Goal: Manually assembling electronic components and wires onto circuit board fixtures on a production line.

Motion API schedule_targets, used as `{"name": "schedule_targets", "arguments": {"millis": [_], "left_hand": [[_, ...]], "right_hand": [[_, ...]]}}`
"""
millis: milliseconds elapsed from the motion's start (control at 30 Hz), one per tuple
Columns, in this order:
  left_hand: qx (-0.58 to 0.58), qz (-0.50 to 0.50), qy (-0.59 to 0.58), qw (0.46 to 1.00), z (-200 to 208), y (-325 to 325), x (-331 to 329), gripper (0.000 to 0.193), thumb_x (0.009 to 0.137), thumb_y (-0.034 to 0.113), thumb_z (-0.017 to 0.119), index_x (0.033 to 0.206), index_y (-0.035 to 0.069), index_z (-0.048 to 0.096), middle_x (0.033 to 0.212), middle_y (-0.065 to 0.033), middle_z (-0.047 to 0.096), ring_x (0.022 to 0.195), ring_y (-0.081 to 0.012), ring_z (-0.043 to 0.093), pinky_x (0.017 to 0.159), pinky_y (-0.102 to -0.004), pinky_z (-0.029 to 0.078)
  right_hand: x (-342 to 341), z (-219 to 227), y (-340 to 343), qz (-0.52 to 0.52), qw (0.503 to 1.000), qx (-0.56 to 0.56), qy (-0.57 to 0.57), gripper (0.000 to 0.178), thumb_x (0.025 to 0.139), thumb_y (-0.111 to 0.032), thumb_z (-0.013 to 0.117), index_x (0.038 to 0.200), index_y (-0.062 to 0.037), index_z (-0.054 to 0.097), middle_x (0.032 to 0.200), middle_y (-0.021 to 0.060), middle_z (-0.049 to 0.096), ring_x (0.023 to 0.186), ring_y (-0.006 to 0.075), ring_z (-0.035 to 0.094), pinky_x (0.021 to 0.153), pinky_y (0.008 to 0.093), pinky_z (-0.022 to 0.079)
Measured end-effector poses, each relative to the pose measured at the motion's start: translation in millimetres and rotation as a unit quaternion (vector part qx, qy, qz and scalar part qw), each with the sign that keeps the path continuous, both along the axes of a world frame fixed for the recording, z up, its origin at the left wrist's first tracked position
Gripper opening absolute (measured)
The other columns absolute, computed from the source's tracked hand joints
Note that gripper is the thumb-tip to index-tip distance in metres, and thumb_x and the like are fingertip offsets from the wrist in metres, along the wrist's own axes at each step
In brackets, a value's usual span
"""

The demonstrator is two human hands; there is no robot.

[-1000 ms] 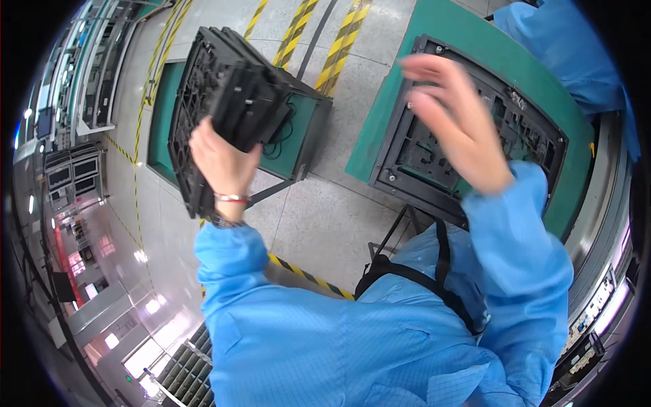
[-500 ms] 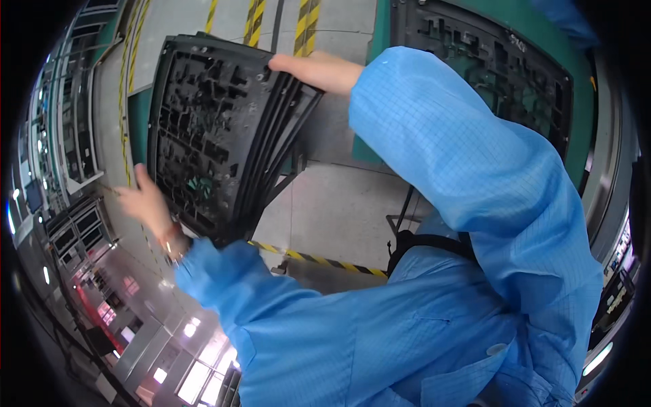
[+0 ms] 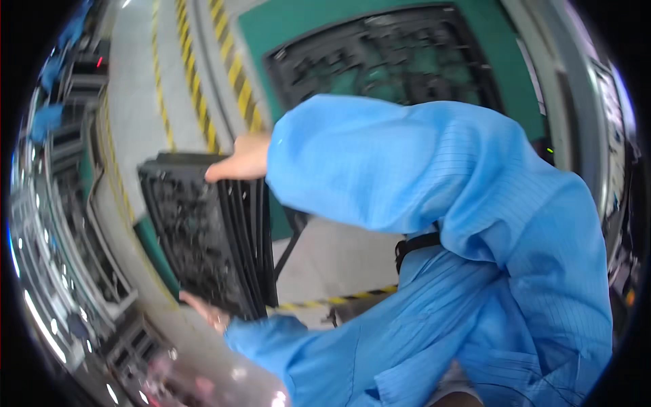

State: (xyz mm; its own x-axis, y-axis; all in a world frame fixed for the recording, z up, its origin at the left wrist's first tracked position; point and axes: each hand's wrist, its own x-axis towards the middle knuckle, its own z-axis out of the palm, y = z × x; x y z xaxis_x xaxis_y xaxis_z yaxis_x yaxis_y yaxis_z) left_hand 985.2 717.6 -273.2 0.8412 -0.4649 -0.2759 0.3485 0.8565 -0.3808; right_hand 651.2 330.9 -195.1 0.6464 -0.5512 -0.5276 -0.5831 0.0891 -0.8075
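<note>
Several thin black moulded trays (image 3: 210,237), stacked on edge, are being gripped between both hands: right hand (image 3: 243,159) clasping the top edge, left hand (image 3: 207,313) supporting underneath, fingers mostly hidden.

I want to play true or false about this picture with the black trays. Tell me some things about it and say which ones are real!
1. Both hands hold a stack of black trays. True: the right hand grips the top edge and the left hand the bottom edge.
2. The person wears a red coat. False: the sleeves are light blue.
3. Another black tray lies flat on a green table. True.
4. The held stack lies flat on the floor. False: it is held up on edge, above the floor.
5. The floor has yellow and black striped lines. True.
6. The right hand is empty. False: its fingers grip the stack.
</note>
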Motion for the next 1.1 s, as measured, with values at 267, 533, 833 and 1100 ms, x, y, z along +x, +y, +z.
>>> {"name": "schedule_targets", "arguments": {"millis": [267, 533, 833, 1100], "left_hand": [[0.034, -0.401, -0.438, 0.804, 68, -139, -71, 0.057, 0.101, 0.038, 0.030, 0.144, 0.001, 0.027, 0.150, -0.0081, 0.030, 0.134, -0.0225, 0.035, 0.114, -0.0347, 0.025], [0.460, -0.440, -0.457, 0.621, 153, -297, -220, 0.051, 0.097, 0.039, 0.047, 0.133, 0.002, 0.048, 0.132, -0.0057, 0.054, 0.116, -0.0197, 0.053, 0.099, -0.0314, 0.041], [0.536, -0.431, -0.535, 0.490, 139, -358, -270, 0.063, 0.098, 0.046, 0.040, 0.136, -0.003, 0.041, 0.139, -0.0119, 0.045, 0.129, -0.0196, 0.041, 0.109, -0.0306, 0.028], [0.375, -0.526, -0.547, 0.532, 146, -374, -215, 0.049, 0.098, 0.032, 0.040, 0.137, 0.002, 0.040, 0.124, -0.0156, 0.053, 0.117, -0.0236, 0.048, 0.102, -0.0334, 0.036]], "right_hand": [[-231, 95, 34, -0.178, 0.965, 0.015, -0.194, 0.058, 0.088, -0.037, 0.059, 0.126, 0.0060, 0.051, 0.121, 0.0133, 0.058, 0.112, 0.0207, 0.053, 0.099, 0.0323, 0.038], [-315, 110, 107, -0.510, 0.843, 0.058, -0.164, 0.055, 0.092, -0.035, 0.042, 0.133, 0.0026, 0.044, 0.136, 0.0130, 0.046, 0.127, 0.0227, 0.040, 0.111, 0.0344, 0.021], [-336, 53, 99, -0.453, 0.873, -0.176, 0.035, 0.063, 0.090, -0.039, 0.037, 0.137, 0.0028, 0.037, 0.139, 0.0257, 0.031, 0.133, 0.0351, 0.026, 0.111, 0.0402, 0.017], [-313, 69, 93, -0.348, 0.840, -0.353, -0.220, 0.044, 0.094, -0.032, 0.048, 0.130, -0.0068, 0.053, 0.131, 0.0122, 0.050, 0.126, 0.0280, 0.039, 0.110, 0.0431, 0.019]]}}
